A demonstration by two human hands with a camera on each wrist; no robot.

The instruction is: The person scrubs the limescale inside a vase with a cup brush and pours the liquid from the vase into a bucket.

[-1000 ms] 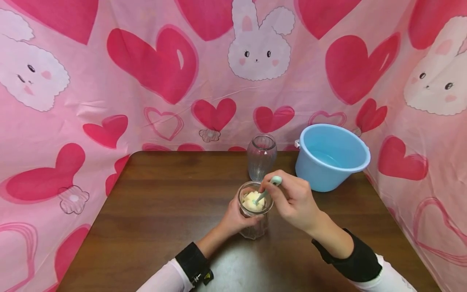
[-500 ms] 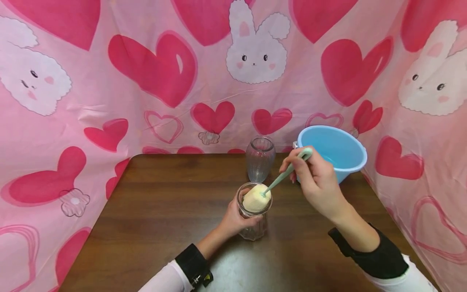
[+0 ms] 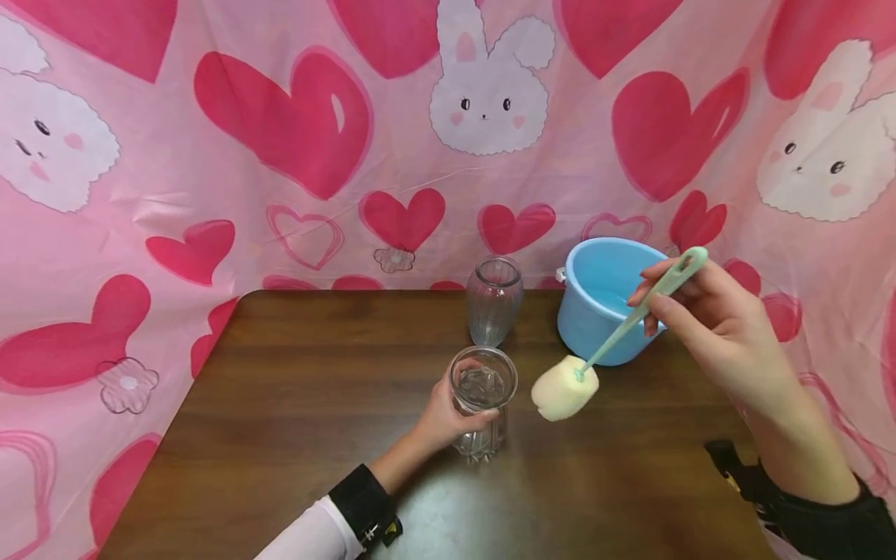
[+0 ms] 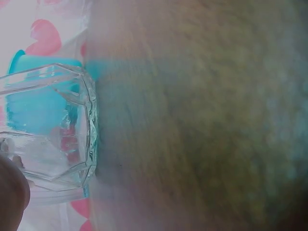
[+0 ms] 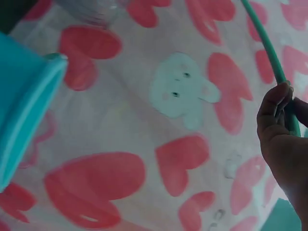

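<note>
My left hand (image 3: 448, 416) grips a clear glass jar (image 3: 483, 381) near the front middle of the table, fingers and thumb round its side. In the left wrist view the faceted base of the jar (image 4: 89, 130) shows close to the wooden surface. To the right, my right hand (image 3: 728, 327) pinches the pale green handle of a sponge bottle brush (image 3: 565, 389). Its cream sponge head hangs in the air beside the jar, pointing down and left. In the right wrist view only the brush's green handle (image 5: 264, 38) shows between the fingers; the sponge is out of frame.
Behind the held jar stands a second ribbed glass jar (image 3: 495, 303). A light blue bucket (image 3: 591, 330) stands at the back right, partly covered by my right hand. The brown wooden table (image 3: 315, 373) meets a pink cloth backdrop (image 3: 406, 171) with hearts and rabbits.
My right hand has drawn the brush up out of the jar and carried it right, toward the bucket. The left hand keeps its grip on the jar in nearly the same place.
</note>
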